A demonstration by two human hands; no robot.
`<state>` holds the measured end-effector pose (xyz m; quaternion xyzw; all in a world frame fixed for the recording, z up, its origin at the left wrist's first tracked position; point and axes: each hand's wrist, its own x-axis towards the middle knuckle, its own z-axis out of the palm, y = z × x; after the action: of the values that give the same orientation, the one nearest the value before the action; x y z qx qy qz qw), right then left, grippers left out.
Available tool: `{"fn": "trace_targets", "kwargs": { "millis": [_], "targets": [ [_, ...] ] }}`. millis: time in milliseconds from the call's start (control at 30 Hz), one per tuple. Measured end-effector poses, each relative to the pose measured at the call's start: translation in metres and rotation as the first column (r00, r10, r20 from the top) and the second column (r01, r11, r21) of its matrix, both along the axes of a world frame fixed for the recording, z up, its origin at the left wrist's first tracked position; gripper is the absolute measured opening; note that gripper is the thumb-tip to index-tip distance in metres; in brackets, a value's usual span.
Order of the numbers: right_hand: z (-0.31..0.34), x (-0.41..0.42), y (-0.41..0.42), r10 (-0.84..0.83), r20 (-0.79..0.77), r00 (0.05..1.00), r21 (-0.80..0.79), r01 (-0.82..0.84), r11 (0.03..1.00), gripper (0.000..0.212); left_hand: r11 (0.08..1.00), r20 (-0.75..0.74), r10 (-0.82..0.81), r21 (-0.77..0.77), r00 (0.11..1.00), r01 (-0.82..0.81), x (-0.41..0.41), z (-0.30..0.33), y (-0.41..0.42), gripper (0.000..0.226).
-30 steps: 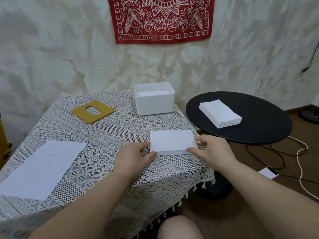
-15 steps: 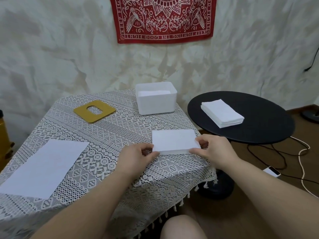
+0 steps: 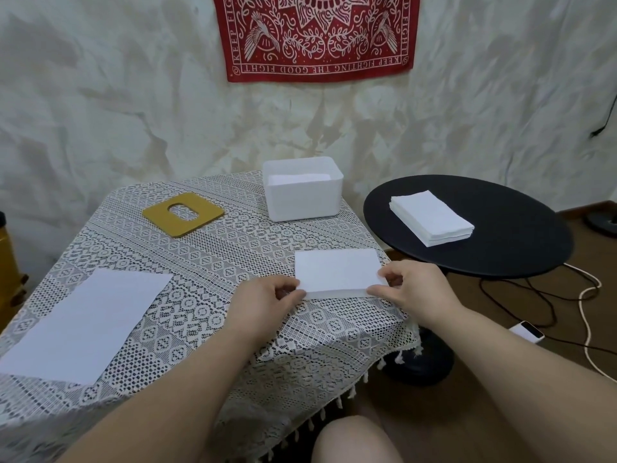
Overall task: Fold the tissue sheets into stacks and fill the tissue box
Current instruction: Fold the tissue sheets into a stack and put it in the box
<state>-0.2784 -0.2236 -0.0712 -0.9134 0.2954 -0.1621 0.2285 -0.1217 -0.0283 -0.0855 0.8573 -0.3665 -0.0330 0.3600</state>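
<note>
A flat white sheet (image 3: 83, 324) is lying at the far left of the lace-covered tabletop (image 3: 207, 262), well apart from everything else. Farther back, a mustard-yellow lid (image 3: 183, 213) with an oval slot is resting flat on the lace. The left hand (image 3: 263, 304) is pinching the near left corner of the folded tissue stack (image 3: 337, 272) — its grip closed on the paper's edge, thumb on top. The stack is sitting near the tabletop's right front corner. Behind it, the white tissue box (image 3: 302, 192) is standing open near the wall, with tissue already showing inside. The right hand (image 3: 415, 290) is pinching the stack's near right corner the same way. Beyond the tabletop's edge, a round black side table (image 3: 500, 242) is carrying a pile of unfolded tissues (image 3: 431, 218) — and cables and a small white device (image 3: 526, 331) are lying on the floor below.
</note>
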Motion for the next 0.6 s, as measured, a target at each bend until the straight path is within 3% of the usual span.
{"fn": "trace_targets", "kwargs": {
  "millis": [100,200,300,467,600],
  "targets": [
    [-0.001,-0.001,0.002,-0.001,-0.015,1.000,-0.065,0.000,0.998,0.042,1.000,0.031,-0.007,0.012,0.999,0.007,0.000,0.001,0.001,0.035],
    [-0.001,0.000,0.009,0.014,0.009,1.000,-0.192,-0.012,0.981,0.053,0.992,0.236,-0.064,0.117,0.970,0.037,-0.001,-0.001,0.000,0.040],
    [0.001,0.011,0.020,0.109,-0.116,0.987,-0.262,-0.136,0.955,0.062,0.967,0.350,-0.146,0.247,0.925,0.059,0.000,0.006,-0.007,0.046],
    [-0.005,0.035,0.028,0.149,-0.343,0.927,-0.261,-0.247,0.933,0.070,0.852,0.298,-0.324,0.504,0.898,0.140,0.002,0.019,-0.034,0.058],
    [-0.012,0.038,0.023,0.137,-0.423,0.896,-0.196,-0.238,0.951,0.075,0.790,0.212,-0.334,0.594,0.918,0.150,0.003,0.006,-0.036,0.063]
  ]
}}
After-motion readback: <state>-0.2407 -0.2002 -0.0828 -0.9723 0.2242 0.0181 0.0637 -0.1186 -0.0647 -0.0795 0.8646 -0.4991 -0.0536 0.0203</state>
